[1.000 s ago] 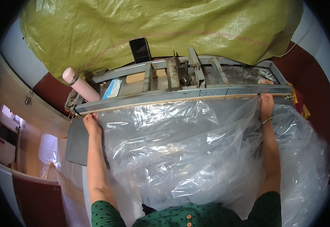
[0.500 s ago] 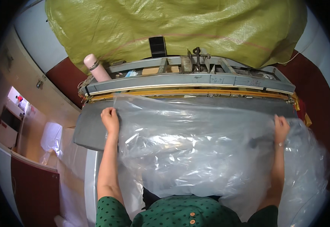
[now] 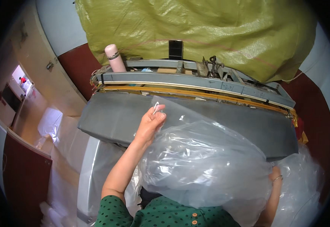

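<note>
A large clear plastic sheet [image 3: 199,162] hangs crumpled in front of me, slanting from upper left down to the right. My left hand [image 3: 151,120] pinches it by its upper corner, raised over the dark grey padded surface [image 3: 112,113]. Lower, at the right, my right hand [image 3: 275,174] is closed on the sheet's edge, just off the near right corner of the pad; its fingers are partly hidden. More loose plastic spreads beyond that wrist.
Behind the pad runs a grey metal frame [image 3: 153,80] with orange strips [image 3: 165,91] and a clamp [image 3: 213,67]. A pink bottle [image 3: 115,58] and a black phone [image 3: 176,50] stand there, before a yellow-green tarp [image 3: 210,26]. An open door [image 3: 45,56] is at the left.
My left hand has moved right and slightly up with the sheet's corner. The right hand has dropped toward me, pulling the sheet down and baring more of the grey pad. The view has shifted.
</note>
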Available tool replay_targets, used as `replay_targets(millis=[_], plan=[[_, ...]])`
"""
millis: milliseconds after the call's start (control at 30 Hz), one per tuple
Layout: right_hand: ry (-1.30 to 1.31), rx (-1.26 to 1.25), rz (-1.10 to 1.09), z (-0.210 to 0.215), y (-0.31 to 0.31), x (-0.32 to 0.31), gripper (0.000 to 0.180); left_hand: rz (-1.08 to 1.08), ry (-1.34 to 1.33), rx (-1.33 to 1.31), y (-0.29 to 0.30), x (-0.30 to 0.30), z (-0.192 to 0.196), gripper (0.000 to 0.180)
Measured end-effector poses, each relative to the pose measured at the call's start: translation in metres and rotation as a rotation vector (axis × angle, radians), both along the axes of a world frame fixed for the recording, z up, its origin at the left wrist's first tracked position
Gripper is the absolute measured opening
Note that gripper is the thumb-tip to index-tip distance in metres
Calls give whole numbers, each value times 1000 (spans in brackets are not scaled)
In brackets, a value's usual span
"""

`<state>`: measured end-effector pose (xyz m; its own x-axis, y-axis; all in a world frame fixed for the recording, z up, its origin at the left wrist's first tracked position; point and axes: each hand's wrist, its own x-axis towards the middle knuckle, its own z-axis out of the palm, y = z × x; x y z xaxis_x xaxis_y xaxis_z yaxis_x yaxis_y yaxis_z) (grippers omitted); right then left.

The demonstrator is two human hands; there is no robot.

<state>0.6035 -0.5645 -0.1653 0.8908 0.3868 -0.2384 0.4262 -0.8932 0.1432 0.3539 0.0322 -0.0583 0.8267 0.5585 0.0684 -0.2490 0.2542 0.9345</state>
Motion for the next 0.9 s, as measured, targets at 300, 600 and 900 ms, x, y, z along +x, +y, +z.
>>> replay_targets(millis=[300, 600, 900], plan=[[392, 902, 952, 272, 369, -83, 37, -53, -91, 182, -22, -53, 33, 77], [798, 742, 1458, 225, 529, -139, 30, -111, 16, 282, -25, -110, 61, 51], [384, 1435, 648, 218, 470, -63, 12, -656, 67, 388, -61, -144, -16, 13]])
